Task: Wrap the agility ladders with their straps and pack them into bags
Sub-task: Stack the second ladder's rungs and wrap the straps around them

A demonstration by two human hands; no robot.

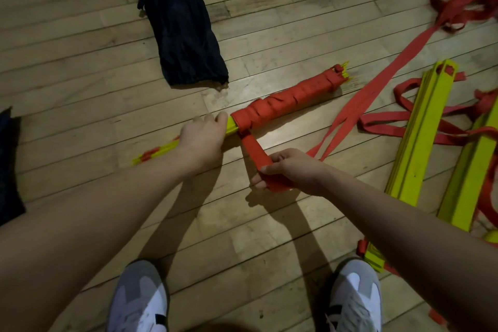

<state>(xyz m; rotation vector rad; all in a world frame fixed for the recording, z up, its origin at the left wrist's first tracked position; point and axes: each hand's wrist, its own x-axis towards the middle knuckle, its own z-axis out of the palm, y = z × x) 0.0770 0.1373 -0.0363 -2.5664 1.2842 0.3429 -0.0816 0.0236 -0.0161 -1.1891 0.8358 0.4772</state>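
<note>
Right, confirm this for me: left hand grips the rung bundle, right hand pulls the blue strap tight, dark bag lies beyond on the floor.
One thing is wrong: the strap is red, not blue, as the head view shows. The rest stands: the left hand grips the rung bundle, the right hand pulls the strap, and the dark bag lies beyond.

We have a single view, from a camera worn on the person's head, looking forward and steeply down at the wooden floor (269,224). It sits close: both forearms reach in from the bottom edge, and the two shoes (140,302) stand directly beneath us. The wide lens bends the floorboards toward the frame's edges. No second view overlaps this one.
</note>
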